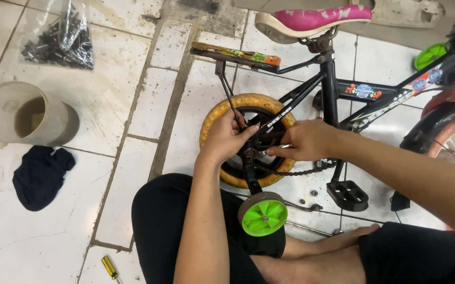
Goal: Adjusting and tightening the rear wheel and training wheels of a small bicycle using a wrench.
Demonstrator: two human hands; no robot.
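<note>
Two hands meet at the hub of a yellow rear wheel (pixel 218 122): left hand (pixel 225 138) curled on the hub, seemingly gripping it, right hand (pixel 305 140) pinching a thin metal tool (pixel 274 150). Nearer sits a green training wheel (pixel 263 214); beyond, the pink saddle (pixel 311 20)

Glossy green plastic on the training wheel (pixel 263 214). Worn, matt yellow tyre (pixel 218 113), probably foam or rubber. Shiny metal wrench (pixel 275 149). Black painted metal frame (pixel 328 84). Glossy pink saddle (pixel 314 19). Soft dark cloth (pixel 41 176). Stained, smooth floor tiles (pixel 106 94).
</note>
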